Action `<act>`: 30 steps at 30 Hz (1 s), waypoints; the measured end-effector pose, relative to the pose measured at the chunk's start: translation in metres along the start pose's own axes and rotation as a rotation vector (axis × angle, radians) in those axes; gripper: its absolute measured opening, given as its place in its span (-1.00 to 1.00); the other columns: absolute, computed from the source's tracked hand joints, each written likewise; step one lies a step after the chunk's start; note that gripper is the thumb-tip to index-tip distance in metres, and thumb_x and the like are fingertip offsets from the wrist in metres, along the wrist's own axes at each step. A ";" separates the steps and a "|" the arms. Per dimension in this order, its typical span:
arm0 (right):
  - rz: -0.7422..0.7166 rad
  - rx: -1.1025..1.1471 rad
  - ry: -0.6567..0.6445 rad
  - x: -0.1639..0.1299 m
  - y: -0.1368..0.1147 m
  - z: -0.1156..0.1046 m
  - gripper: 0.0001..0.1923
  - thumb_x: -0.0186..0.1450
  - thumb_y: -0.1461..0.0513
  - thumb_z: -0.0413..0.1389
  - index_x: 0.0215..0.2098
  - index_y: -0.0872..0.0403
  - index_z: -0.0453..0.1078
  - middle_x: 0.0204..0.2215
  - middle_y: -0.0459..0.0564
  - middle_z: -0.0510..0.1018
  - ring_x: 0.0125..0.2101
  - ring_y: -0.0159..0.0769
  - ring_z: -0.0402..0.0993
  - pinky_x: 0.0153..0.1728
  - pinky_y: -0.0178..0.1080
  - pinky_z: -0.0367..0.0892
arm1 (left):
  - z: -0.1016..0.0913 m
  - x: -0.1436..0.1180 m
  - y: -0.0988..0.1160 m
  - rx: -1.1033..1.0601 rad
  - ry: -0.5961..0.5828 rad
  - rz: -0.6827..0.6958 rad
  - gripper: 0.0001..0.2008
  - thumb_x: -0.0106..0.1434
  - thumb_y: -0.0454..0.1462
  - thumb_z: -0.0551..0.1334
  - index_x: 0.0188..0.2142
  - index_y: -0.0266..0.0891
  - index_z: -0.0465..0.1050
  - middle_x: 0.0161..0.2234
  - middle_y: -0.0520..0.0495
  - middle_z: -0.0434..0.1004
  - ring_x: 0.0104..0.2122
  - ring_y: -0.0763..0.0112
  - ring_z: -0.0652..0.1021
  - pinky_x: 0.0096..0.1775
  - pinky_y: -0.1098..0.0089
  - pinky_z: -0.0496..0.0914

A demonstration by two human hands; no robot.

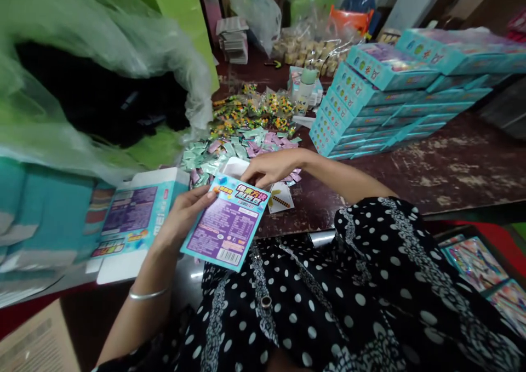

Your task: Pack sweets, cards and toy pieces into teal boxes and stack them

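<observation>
The left hand (pixel 183 218) grips a small teal box (pixel 227 227) by its left edge, thumb on the printed purple face, fingers curled behind it, holding it tilted above the lap at the near edge of the desk (pixel 452 169). The right hand (pixel 269 166) reaches over the open top of the box, fingers bent and pinched at its white flap (pixel 235 167); whether anything sits between the fingertips cannot be told. A thin bangle (pixel 147 294) circles the left wrist. Just right of the box lies a white card (pixel 280 198) with a yellow and black figure on it. Left of the left hand a flattened carton (pixel 131 221) of the same teal print lies on the desk, with more teal flats (pixel 41 213) beside it. Beyond the hands a heap of small pale green and pink packets (pixel 238 147) spreads across the desk, and past it a pile of bright toy pieces in clear bags (pixel 255 109). To the right, well apart from the hands, stand stacks of closed teal boxes (pixel 370 98). A large green plastic bag (pixel 102 59) fills the upper left. The person wears a black dotted dress (pixel 349 295)
</observation>
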State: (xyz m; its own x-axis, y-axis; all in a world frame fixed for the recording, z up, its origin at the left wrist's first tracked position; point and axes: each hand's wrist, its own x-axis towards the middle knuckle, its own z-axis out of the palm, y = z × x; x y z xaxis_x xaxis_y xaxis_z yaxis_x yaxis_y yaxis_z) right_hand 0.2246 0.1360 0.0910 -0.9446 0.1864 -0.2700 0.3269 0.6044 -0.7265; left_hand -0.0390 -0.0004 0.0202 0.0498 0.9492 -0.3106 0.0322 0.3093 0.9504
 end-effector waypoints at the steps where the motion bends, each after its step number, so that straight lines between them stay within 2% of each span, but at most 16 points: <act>1: 0.007 0.115 -0.032 0.001 0.009 -0.003 -0.77 0.43 0.27 0.33 0.03 -0.02 0.76 -0.22 -0.11 0.80 -0.27 -0.35 0.61 -0.19 -0.30 0.40 | -0.002 0.000 -0.005 -0.003 0.010 -0.003 -0.26 0.03 0.24 0.67 -0.03 -0.26 0.74 -0.31 -0.20 0.75 -0.39 0.12 0.67 -0.37 0.30 0.52; 3: 0.052 0.243 0.062 0.004 0.035 -0.009 -0.68 0.45 0.24 0.30 0.14 0.02 0.72 -0.17 -0.05 0.83 -0.26 -0.34 0.66 -0.22 -0.32 0.43 | -0.005 0.003 -0.016 -0.008 0.049 -0.009 -0.26 0.02 0.25 0.67 -0.06 -0.27 0.73 -0.30 -0.20 0.75 -0.37 0.11 0.67 -0.36 0.30 0.51; 5: 0.135 0.231 0.311 0.009 0.068 -0.018 -0.67 0.45 0.27 0.26 0.14 0.10 0.71 -0.13 0.05 0.83 -0.20 -0.30 0.71 -0.18 -0.31 0.48 | -0.007 0.011 -0.028 -0.018 0.095 -0.018 -0.24 -0.04 0.27 0.68 -0.14 -0.29 0.71 -0.32 -0.19 0.74 -0.38 0.14 0.65 -0.36 0.32 0.48; 8: 0.360 0.025 0.693 0.022 0.114 -0.039 -0.68 0.42 0.34 0.19 0.06 0.21 0.70 -0.05 0.18 0.82 -0.09 -0.21 0.74 -0.01 -0.23 0.53 | 0.001 0.032 -0.040 -0.068 0.116 -0.027 -0.22 -0.11 0.30 0.69 -0.23 -0.32 0.69 -0.35 -0.15 0.72 -0.41 0.21 0.62 -0.35 0.34 0.45; 10: 0.468 -0.164 0.828 0.037 0.135 -0.059 -0.62 0.43 0.35 0.15 0.13 0.24 0.68 0.07 0.23 0.79 0.02 -0.14 0.73 0.13 -0.16 0.52 | 0.013 0.051 -0.043 -0.123 0.090 -0.020 -0.21 -0.10 0.31 0.67 -0.22 -0.32 0.69 -0.37 -0.13 0.71 -0.42 0.24 0.60 -0.34 0.35 0.44; 11: 0.484 -0.260 0.835 0.046 0.143 -0.071 -0.58 0.45 0.34 0.14 0.19 0.24 0.66 0.13 0.25 0.77 0.10 -0.10 0.71 0.21 -0.12 0.50 | 0.019 0.061 -0.044 -0.144 0.069 -0.008 -0.21 -0.10 0.32 0.67 -0.22 -0.31 0.69 -0.37 -0.12 0.71 -0.43 0.24 0.60 -0.35 0.35 0.43; 14: 0.447 -0.542 0.686 0.084 0.155 -0.110 -0.50 0.46 0.25 0.20 0.32 0.22 0.60 0.28 0.30 0.67 0.33 0.05 0.55 0.41 0.01 0.33 | 0.037 0.092 -0.044 -0.170 -0.009 0.026 -0.25 -0.08 0.33 0.64 -0.31 -0.27 0.64 -0.41 -0.07 0.66 -0.44 0.27 0.56 -0.36 0.36 0.37; 17: 0.423 -0.735 0.470 0.133 0.162 -0.145 -0.24 0.34 0.07 0.44 0.45 0.12 0.51 0.55 0.35 0.37 0.53 0.26 0.22 0.53 0.22 0.13 | 0.044 0.115 -0.051 -0.176 -0.055 0.028 -0.28 -0.06 0.33 0.63 -0.34 -0.25 0.62 -0.42 -0.07 0.64 -0.43 0.26 0.55 -0.36 0.35 0.34; 20: 0.488 -0.797 0.290 0.182 0.172 -0.167 0.16 0.08 -0.08 0.63 0.54 0.01 0.40 0.69 0.31 0.04 0.63 0.46 -0.07 0.56 0.43 -0.03 | 0.043 0.128 -0.063 -0.186 -0.076 0.013 -0.26 -0.06 0.36 0.62 -0.30 -0.24 0.66 -0.34 -0.12 0.70 -0.37 0.20 0.59 -0.31 0.31 0.38; 23: 0.566 -0.770 0.186 0.216 0.182 -0.177 0.30 -0.03 -0.10 0.68 0.56 0.04 0.37 0.70 0.35 0.00 0.65 0.55 -0.16 0.54 0.49 0.02 | 0.043 0.132 -0.076 -0.198 -0.109 -0.012 -0.23 -0.05 0.37 0.60 -0.21 -0.23 0.72 -0.29 -0.16 0.75 -0.32 0.12 0.65 -0.26 0.27 0.42; 24: 0.575 -0.754 0.172 0.224 0.185 -0.178 0.28 -0.04 -0.07 0.68 0.55 0.07 0.39 0.69 0.38 0.02 0.65 0.55 -0.12 0.53 0.45 0.08 | 0.043 0.132 -0.079 -0.202 -0.125 -0.021 -0.23 -0.02 0.37 0.59 -0.16 -0.23 0.74 -0.28 -0.17 0.76 -0.31 0.09 0.66 -0.25 0.26 0.43; 26: 0.557 -0.734 0.148 0.233 0.190 -0.181 0.16 -0.02 0.00 0.67 0.47 0.13 0.48 0.63 0.42 0.20 0.58 0.49 0.15 0.50 0.30 0.25 | 0.044 0.132 -0.085 -0.206 -0.155 -0.022 -0.23 0.04 0.35 0.58 -0.09 -0.22 0.74 -0.27 -0.17 0.77 -0.30 0.07 0.68 -0.23 0.24 0.44; 28: 0.511 -0.738 0.109 0.237 0.195 -0.184 -0.06 0.09 0.10 0.60 0.39 0.16 0.56 0.44 0.38 0.51 0.39 0.31 0.50 0.39 0.10 0.42 | 0.045 0.132 -0.089 -0.202 -0.173 -0.005 -0.26 0.10 0.34 0.55 -0.07 -0.23 0.73 -0.26 -0.18 0.77 -0.29 0.07 0.68 -0.22 0.24 0.45; 30: 0.478 -0.761 0.079 0.239 0.197 -0.186 -0.22 0.17 0.22 0.51 0.35 0.17 0.60 0.24 0.31 0.70 0.18 0.16 0.68 0.23 -0.03 0.52 | 0.045 0.132 -0.091 -0.196 -0.182 0.011 -0.29 0.15 0.32 0.54 -0.06 -0.23 0.72 -0.26 -0.19 0.76 -0.28 0.07 0.68 -0.22 0.24 0.44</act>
State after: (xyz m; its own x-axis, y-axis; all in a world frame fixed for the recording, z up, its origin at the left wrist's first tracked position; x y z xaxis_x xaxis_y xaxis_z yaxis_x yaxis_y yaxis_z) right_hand 0.0576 0.4439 0.0012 -0.7208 0.5854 -0.3711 0.6052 0.7925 0.0748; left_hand 0.0097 0.0938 -0.1083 0.2286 0.9321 -0.2810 -0.1625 0.3211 0.9330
